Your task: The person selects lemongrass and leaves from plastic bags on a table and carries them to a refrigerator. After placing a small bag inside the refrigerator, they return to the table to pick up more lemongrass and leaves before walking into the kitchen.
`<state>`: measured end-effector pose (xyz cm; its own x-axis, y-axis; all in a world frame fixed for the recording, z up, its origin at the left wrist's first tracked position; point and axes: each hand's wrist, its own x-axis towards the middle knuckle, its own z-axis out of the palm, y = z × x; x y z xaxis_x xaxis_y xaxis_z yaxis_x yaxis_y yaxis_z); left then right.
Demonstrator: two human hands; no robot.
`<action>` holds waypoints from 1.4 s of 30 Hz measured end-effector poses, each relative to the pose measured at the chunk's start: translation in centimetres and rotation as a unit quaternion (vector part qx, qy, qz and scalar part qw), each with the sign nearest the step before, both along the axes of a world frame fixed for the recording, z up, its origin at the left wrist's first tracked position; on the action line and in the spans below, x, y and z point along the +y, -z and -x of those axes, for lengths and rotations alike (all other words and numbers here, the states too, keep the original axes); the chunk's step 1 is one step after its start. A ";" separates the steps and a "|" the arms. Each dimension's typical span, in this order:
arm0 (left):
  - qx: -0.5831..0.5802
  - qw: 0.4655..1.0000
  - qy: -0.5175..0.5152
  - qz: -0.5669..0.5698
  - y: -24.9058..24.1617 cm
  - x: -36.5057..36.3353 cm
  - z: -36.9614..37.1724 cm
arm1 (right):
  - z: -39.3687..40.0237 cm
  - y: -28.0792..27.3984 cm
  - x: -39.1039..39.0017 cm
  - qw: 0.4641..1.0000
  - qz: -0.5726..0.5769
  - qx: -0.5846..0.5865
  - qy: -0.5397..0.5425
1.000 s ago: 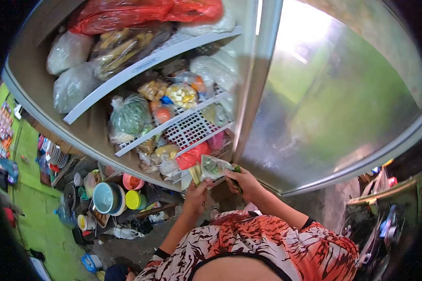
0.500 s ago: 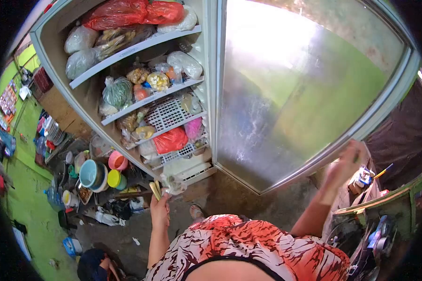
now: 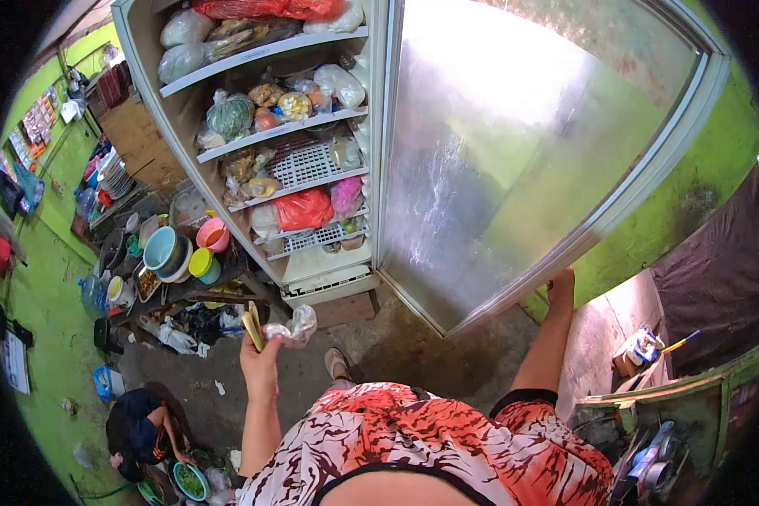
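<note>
My left hand [image 3: 260, 356] is raised in front of me, closed on a small clear plastic bag [image 3: 293, 327] with yellow-green pieces sticking up beside it. My right hand [image 3: 561, 283] reaches out to the lower edge of the open fridge door [image 3: 514, 143] and touches it. The fridge [image 3: 270, 152] stands open, its white wire shelves packed with bagged food, including a red bag [image 3: 305, 207] and a pink one [image 3: 346, 194].
Coloured plastic bowls [image 3: 177, 251] and pots crowd a low bench left of the fridge. Another person [image 3: 143, 430] crouches on the concrete floor at lower left by a green basin [image 3: 190, 481]. Green walls surround; clutter sits at the right [image 3: 649, 346].
I have stepped back from the fridge. My right hand let go of the bag and swung out to the door's lower edge. My left hand kept the bag and drew away from the shelves.
</note>
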<state>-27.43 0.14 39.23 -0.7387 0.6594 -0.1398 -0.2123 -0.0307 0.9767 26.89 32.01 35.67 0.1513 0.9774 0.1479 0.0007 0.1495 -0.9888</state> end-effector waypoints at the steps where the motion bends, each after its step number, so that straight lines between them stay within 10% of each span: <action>1: 0.002 1.000 -0.001 0.000 0.2 -0.3 0.0 | -0.2 0.5 -0.1 0.998 0.009 -0.063 0.012; 11: -0.016 0.999 -0.011 -0.033 1.2 0.5 3.6 | 13.0 -6.3 -14.9 0.935 0.296 0.039 -0.191; 20: 0.020 0.999 -0.002 -0.041 0.8 0.2 16.6 | 34.3 -5.8 -18.5 0.785 0.200 -0.114 -0.575; 24: 0.102 0.992 -0.073 0.024 0.7 -3.0 24.2 | 47.3 -8.8 -19.1 0.769 0.197 -0.204 -0.573; 32: 0.027 0.991 -0.125 0.045 1.4 -10.5 32.2 | 69.7 -1.1 -13.3 0.905 -0.044 -0.202 -0.373; 42: 0.036 0.988 -0.150 0.031 4.2 -13.2 37.3 | 78.7 -2.8 -6.8 0.934 -0.046 -0.215 -0.282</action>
